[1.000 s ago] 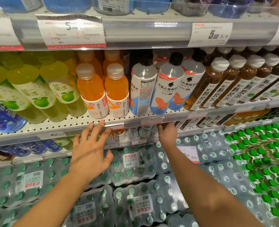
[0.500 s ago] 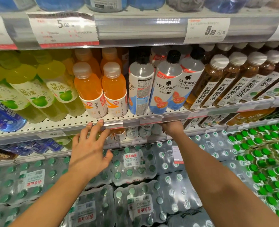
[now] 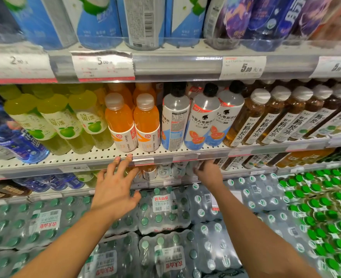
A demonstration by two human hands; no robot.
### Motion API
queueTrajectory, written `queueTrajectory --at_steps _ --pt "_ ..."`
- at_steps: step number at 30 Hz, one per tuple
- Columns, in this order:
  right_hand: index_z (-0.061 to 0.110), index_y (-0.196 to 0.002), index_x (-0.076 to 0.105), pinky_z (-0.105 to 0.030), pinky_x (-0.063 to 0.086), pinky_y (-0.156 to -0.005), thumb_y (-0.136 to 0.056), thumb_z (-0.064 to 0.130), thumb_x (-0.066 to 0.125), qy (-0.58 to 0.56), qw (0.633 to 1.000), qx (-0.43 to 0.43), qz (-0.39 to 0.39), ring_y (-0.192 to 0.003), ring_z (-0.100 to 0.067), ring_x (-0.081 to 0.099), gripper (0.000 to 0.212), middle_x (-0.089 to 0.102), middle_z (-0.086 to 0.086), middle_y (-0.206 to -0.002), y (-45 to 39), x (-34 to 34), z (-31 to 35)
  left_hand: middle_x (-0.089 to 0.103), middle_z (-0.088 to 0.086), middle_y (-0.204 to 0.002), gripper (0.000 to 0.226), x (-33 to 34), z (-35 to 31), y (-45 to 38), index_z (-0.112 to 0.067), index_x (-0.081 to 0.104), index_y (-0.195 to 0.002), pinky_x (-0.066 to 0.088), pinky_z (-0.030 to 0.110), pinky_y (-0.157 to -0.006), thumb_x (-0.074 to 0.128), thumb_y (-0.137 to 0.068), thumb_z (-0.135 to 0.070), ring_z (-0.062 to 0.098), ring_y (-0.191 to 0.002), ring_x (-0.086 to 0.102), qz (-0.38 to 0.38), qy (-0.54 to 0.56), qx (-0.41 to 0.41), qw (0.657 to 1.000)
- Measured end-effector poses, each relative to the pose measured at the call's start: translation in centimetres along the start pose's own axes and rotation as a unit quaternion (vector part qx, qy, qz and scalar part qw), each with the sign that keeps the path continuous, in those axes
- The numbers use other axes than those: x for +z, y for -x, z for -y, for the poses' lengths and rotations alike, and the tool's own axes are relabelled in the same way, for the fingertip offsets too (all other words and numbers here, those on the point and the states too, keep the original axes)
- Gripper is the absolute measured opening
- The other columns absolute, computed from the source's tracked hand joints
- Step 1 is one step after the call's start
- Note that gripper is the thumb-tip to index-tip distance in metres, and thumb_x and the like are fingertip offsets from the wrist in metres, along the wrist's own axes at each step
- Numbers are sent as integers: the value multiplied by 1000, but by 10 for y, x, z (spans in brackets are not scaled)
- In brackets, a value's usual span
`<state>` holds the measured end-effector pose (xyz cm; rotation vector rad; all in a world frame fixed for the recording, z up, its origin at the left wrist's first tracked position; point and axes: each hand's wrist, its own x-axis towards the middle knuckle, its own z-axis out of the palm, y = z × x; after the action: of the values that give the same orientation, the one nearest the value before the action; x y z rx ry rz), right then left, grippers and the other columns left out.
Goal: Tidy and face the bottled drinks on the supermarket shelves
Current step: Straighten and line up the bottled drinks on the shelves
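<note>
Shelf edge (image 3: 165, 157) under left hand's fingertips (image 3: 128, 156)

Glossy clear plastic orange drink bottles (image 3: 133, 125) on a matt, perforated metal shelf (image 3: 97, 155); shiny shrink-wrapped water packs (image 3: 163, 209) below.

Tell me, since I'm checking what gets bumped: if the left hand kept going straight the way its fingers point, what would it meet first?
The left hand already has its fingertips at the front edge of the perforated shelf. Going on up and forward, it would probably meet the two orange drink bottles first, though depth is unclear.
</note>
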<state>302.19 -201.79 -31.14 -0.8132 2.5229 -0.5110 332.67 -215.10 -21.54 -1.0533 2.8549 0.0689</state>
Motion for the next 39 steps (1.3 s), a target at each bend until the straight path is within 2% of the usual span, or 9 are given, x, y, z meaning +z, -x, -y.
queueTrajectory --at_steps 6,9,12,14,18,24,27,31,39 --pt "23 -151 40 -33 48 -73 -94 37 70 -50 994 -64 75 -94 -23 69 65 72 0 -97 65 -9 -2 6 -4 -169 72 -23 -8 2 -38 45 -145 31 58 -114 47 -77 -62 29 -155 3 71 64 -19 995" --pt "25 -143 51 -39 56 -84 -94 37 64 -56 989 -82 106 -91 -19 69 52 73 7 -91 85 -25 -6 10 -2 -169 70 -46 -8 -2 -32 46 -148 27 45 -121 52 -82 -57 27 -155 9 120 148 -23 981" --pt "26 -134 58 -33 52 -74 -84 45 54 -74 983 -113 125 -79 -12 64 53 65 13 -72 108 -51 -1 48 4 -153 50 -76 -10 2 -27 53 -143 39 31 -107 62 -95 -37 24 -135 48 130 217 -24 967" --pt "25 -132 59 -31 48 -70 -83 48 54 -83 978 -144 128 -73 -8 60 54 63 11 -73 123 -66 1 59 0 -143 47 -89 -13 12 -27 54 -143 44 29 -103 61 -98 -39 21 -126 57 139 238 -24 961" --pt "32 -132 56 -36 55 -85 -94 40 63 -63 972 -178 142 -89 -9 67 40 69 9 -92 143 -92 -1 58 -8 -143 55 -109 -22 42 -33 53 -142 46 34 -107 56 -93 -58 12 -122 59 173 253 -7 952" --pt "35 -124 60 -36 57 -86 -93 41 67 -41 964 -211 154 -86 -7 69 32 71 6 -94 172 -125 1 60 -8 -138 55 -129 -35 99 -34 49 -144 48 34 -105 53 -95 -60 10 -117 61 131 260 -20 956" --pt "37 -121 61 -23 54 -79 -95 37 67 -30 959 -237 151 -84 -2 67 26 72 6 -92 193 -139 11 60 -8 -139 56 -133 -36 126 -36 48 -146 48 33 -105 55 -95 -58 6 -119 59 113 282 -45 952" --pt "37 -127 58 -12 43 -65 -98 40 65 -11 945 -283 164 -81 1 63 29 68 9 -90 225 -157 34 58 -9 -139 53 -144 -41 161 -37 44 -148 47 28 -103 55 -99 -53 7 -120 58 87 288 -59 952" --pt "43 -132 54 -21 51 -78 -93 53 65 47 922 -345 169 -87 -4 66 41 62 19 -109 281 -166 75 57 -14 -139 56 -153 -29 229 -43 41 -148 46 33 -105 53 -96 -61 9 -121 58 57 302 -94 947"
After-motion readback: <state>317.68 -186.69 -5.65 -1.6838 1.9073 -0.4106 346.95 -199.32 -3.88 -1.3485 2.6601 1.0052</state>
